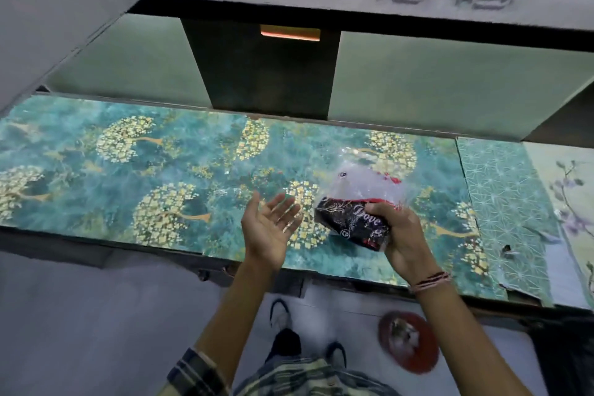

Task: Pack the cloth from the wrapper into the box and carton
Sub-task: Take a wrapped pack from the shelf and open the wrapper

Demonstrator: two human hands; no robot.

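Observation:
My right hand (403, 239) grips a small packet (352, 222) above the front of the table; it shows a black printed card with pale lettering and red cloth behind it. A clear plastic wrapper (363, 183) sticks up from the packet's far end, with a bit of red cloth (393, 178) at its top. My left hand (270, 228) hovers just left of the packet, palm up, fingers spread, holding nothing. No box or carton can be made out near the hands.
The table (160, 164) is covered in teal paper with gold trees; patterned sheets (501, 202) lie at its right end. Pale cabinet panels (434, 83) rise behind, a shelf above. A red round object (408, 342) sits on the floor by my feet.

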